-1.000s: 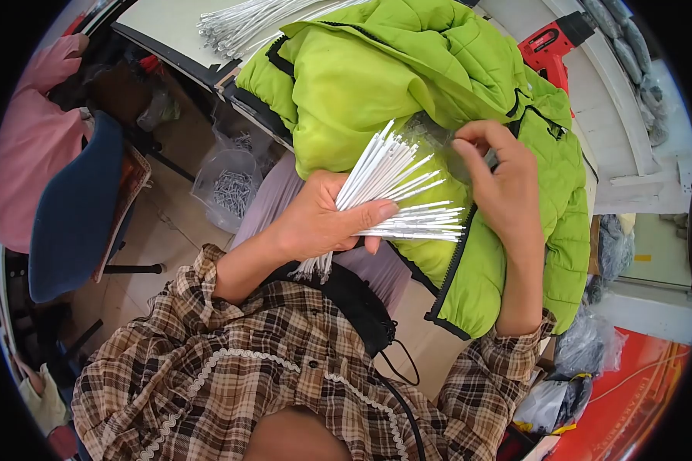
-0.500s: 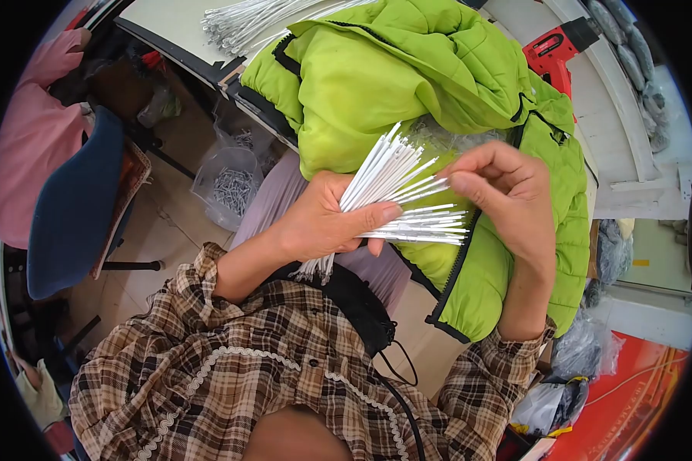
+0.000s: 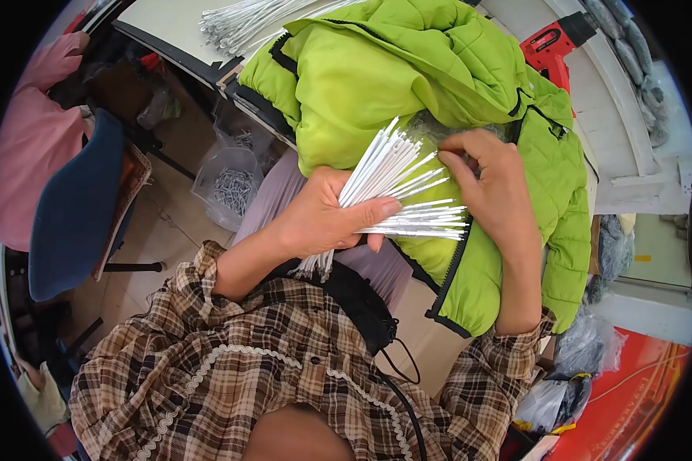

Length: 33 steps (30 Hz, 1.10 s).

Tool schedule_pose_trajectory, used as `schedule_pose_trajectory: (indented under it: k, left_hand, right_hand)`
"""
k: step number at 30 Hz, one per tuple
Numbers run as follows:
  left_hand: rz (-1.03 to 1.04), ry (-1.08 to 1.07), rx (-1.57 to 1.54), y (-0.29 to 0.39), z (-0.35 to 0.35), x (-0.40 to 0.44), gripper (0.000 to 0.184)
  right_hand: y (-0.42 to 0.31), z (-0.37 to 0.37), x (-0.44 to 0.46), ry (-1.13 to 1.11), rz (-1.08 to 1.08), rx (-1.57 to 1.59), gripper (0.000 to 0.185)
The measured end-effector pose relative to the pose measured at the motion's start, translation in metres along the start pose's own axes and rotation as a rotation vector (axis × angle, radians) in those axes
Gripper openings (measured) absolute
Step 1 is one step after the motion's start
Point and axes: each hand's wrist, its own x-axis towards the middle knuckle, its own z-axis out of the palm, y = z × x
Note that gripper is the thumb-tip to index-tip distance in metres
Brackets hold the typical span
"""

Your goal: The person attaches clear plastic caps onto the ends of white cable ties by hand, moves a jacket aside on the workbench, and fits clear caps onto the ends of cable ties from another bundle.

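My left hand (image 3: 323, 215) is closed round a fanned bundle of thin white wire-like strands (image 3: 384, 173). Their narrow tips spread up and to the right, while the other ends stick out below my palm. Thumb and forefinger of my right hand (image 3: 490, 180) are pinched together at the tip of one upper strand. Exactly how the fingertips grip it is too small to see. Beneath both hands a bright green padded jacket (image 3: 361, 92) with black edging is draped over the table edge and my lap.
More white strands (image 3: 246, 27) lie on the table at the back left. A red heat gun (image 3: 550, 54) rests at the back right. Left of my knees stands a clear container (image 3: 227, 188) of small metal pieces. A blue chair (image 3: 77, 207) is beside a person in pink (image 3: 34, 154).
My right hand has moved up and slightly left, from a lower strand tip to a higher one. My left hand and the bundle have stayed nearly in place.
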Motion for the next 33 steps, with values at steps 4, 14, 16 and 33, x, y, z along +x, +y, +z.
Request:
schedule_pose_trajectory:
  k: [4, 14, 16, 33]
  left_hand:
    - [-0.028, 0.04, 0.036, 0.0, 0.002, -0.003, 0.013]
    - [-0.004, -0.004, 0.06, 0.009, 0.001, 0.001, 0.016]
    - [-0.046, -0.003, 0.059, 0.005, 0.002, -0.004, 0.018]
    - [-0.015, -0.013, -0.026, 0.004, 0.001, 0.0, 0.014]
  right_hand:
    - [-0.003, 0.006, 0.004, 0.083, -0.064, 0.058, 0.013]
    - [0.0, 0.006, 0.016, 0.094, -0.21, 0.01, 0.013]
    - [0.0, 0.008, 0.012, 0.07, -0.202, 0.0, 0.013]
    - [-0.017, -0.03, -0.007, 0.009, -0.161, 0.414, 0.018]
